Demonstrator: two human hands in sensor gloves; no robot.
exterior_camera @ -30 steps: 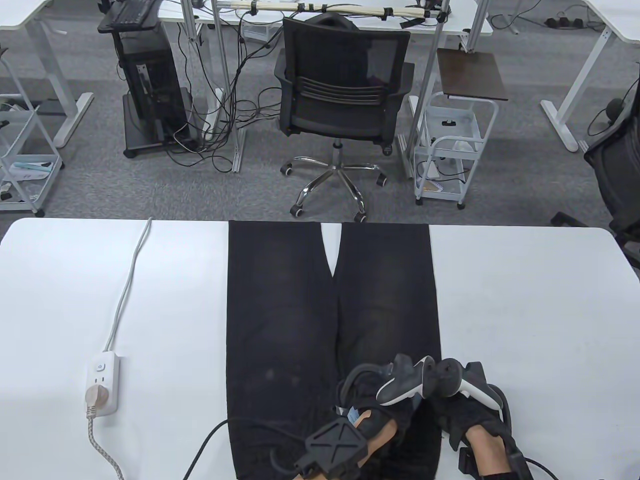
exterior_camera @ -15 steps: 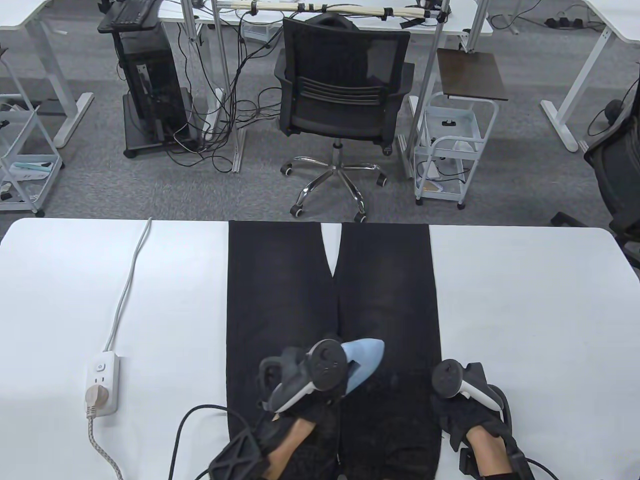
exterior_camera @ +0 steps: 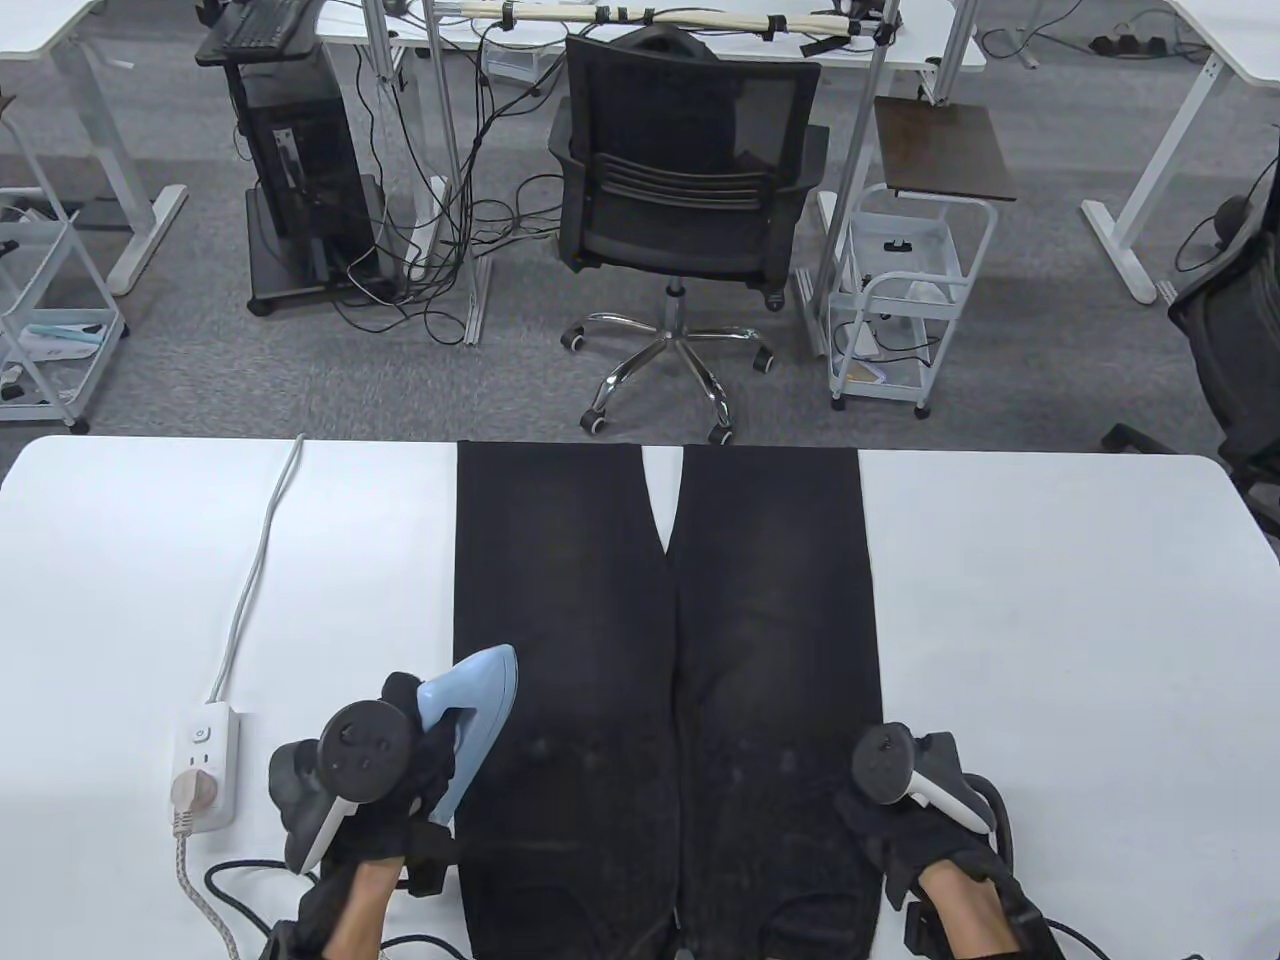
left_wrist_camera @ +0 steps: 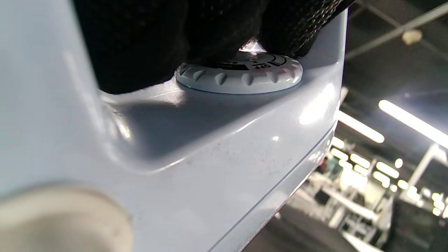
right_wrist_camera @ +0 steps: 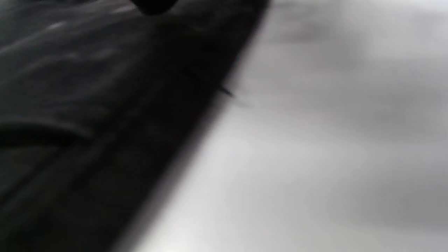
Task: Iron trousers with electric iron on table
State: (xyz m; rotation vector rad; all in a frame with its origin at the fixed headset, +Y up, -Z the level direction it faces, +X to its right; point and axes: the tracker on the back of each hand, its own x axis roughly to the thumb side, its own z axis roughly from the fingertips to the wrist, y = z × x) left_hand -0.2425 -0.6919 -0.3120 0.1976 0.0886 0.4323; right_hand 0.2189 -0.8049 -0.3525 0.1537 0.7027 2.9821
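Black trousers [exterior_camera: 600,600] lie flat on the white table [exterior_camera: 1050,620], legs pointing away from me. My left hand [exterior_camera: 425,745] grips the handle of a light blue electric iron [exterior_camera: 480,700], which sits at the left edge of the left trouser leg, tip pointing away. In the left wrist view the iron's body [left_wrist_camera: 210,157] fills the frame, and my gloved fingers [left_wrist_camera: 140,42] lie over its white dial [left_wrist_camera: 241,75]. My right hand [exterior_camera: 900,815] rests on the right edge of the right leg; the blurred right wrist view shows the trousers [right_wrist_camera: 87,122] beside the table [right_wrist_camera: 315,140].
A white power strip [exterior_camera: 205,765] with a plug in it lies left of the iron, its cable running toward the far edge. The iron's black cord [exterior_camera: 240,880] loops near the front edge. A black office chair [exterior_camera: 690,180] stands beyond the table.
My left hand has carried the iron leftward across the trousers, from the right leg to the left leg's outer edge. My right hand has stayed nearly in place.
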